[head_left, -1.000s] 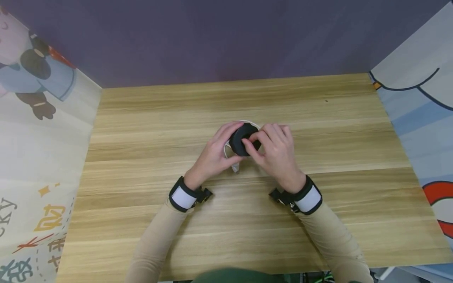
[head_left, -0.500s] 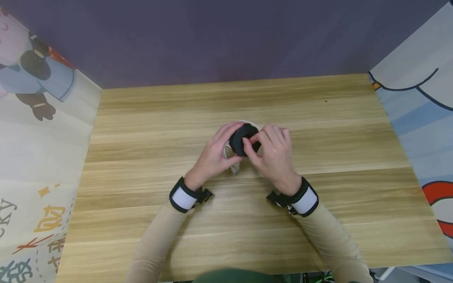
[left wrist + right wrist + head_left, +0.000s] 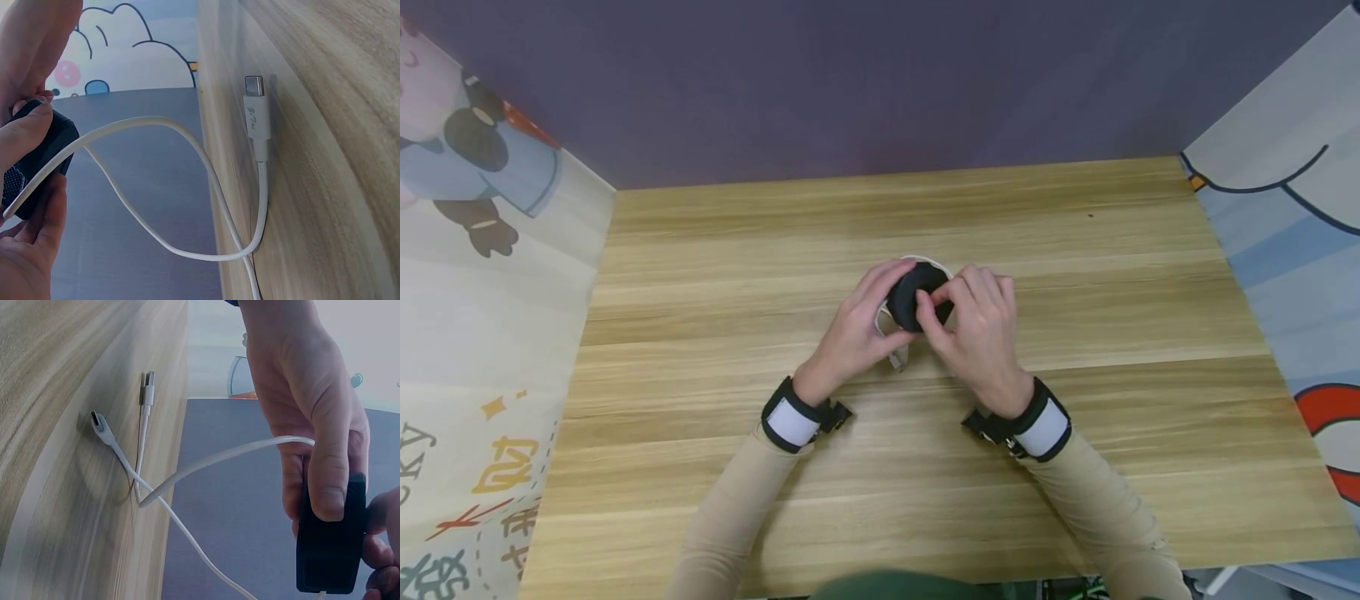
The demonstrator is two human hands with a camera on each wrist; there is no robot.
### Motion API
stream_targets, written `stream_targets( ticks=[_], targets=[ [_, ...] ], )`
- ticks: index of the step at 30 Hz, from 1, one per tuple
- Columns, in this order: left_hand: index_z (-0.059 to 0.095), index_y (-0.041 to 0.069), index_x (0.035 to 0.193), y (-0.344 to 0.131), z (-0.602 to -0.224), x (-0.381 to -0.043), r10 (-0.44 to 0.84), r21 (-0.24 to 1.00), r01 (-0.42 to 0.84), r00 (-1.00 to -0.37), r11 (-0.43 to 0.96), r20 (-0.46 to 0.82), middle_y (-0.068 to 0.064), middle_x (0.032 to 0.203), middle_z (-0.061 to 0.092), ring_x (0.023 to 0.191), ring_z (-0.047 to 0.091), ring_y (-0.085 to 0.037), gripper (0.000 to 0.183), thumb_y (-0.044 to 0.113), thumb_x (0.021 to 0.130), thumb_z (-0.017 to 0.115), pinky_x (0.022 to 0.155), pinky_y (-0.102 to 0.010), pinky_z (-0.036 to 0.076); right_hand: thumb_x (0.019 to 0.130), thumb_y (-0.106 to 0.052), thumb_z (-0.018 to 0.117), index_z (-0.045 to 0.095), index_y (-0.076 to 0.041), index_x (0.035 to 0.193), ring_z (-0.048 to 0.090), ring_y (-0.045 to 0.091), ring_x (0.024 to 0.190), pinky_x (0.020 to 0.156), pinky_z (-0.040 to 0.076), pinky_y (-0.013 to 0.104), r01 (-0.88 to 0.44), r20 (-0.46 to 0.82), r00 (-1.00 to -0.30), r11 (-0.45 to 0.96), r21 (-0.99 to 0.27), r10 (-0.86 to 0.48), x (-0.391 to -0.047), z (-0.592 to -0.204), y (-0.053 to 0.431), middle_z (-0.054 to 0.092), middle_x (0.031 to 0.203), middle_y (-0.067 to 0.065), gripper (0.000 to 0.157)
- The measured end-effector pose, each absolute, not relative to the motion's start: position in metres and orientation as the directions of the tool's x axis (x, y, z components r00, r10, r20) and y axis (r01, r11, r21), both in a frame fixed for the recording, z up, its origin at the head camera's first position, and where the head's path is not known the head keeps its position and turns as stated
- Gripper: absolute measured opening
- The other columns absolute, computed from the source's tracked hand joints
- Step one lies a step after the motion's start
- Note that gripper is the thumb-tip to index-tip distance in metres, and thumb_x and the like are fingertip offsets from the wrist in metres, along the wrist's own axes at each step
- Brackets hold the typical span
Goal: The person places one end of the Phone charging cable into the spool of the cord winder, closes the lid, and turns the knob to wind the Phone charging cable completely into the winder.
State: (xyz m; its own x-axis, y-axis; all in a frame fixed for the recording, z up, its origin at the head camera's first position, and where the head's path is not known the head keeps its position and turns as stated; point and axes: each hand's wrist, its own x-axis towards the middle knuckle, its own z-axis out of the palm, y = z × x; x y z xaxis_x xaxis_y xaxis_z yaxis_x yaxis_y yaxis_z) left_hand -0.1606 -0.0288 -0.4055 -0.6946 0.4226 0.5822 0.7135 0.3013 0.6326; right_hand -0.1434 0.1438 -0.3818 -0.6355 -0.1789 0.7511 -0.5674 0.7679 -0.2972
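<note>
A thick black disc-like thing is held up over the table between my two hands. My left hand grips its left side, fingers at the far edge and thumb at the near edge. At its face, my right hand pinches with thumb and forefinger; the spot between those tips is hidden. From the left wrist, its side shows as a dark block with a patch of small dots. A white cable loops from it. One metal-tipped plug and a second plug with an oval tip hang at the cable's ends.
Below the hands lies a wood-grain table. A dark wall panel stands behind it, and printed panels flank it left and right. A tiny dark speck shows on the table toward the back right.
The right wrist has shifted slightly left and toward the body, its fingertips staying at the disc's face. The left hand and the disc have hardly moved.
</note>
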Motion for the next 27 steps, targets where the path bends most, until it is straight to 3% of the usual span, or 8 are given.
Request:
stream_targets(
  ticks=[27],
  targets=[
    [0.044, 0.001, 0.137, -0.0264, -0.4054, -0.1597, 0.422, 0.616, 0.717, -0.693, 0.326, 0.584, -0.017, 0.136, 0.046, 0.126, 0.042, -0.021, 0.074, 0.02, 0.074, 0.079, 0.105, -0.03, 0.039, 0.087, -0.025, 0.057, 0.058, -0.005, 0.067, 0.049, 0.024, 0.066, 0.064, 0.033, 0.045, -0.497, 0.706, -0.702, 0.775, -0.39, -0.095, -0.1409, -0.3841, 0.1403, 0.053, 0.068, 0.008, 0.028]
  ],
)
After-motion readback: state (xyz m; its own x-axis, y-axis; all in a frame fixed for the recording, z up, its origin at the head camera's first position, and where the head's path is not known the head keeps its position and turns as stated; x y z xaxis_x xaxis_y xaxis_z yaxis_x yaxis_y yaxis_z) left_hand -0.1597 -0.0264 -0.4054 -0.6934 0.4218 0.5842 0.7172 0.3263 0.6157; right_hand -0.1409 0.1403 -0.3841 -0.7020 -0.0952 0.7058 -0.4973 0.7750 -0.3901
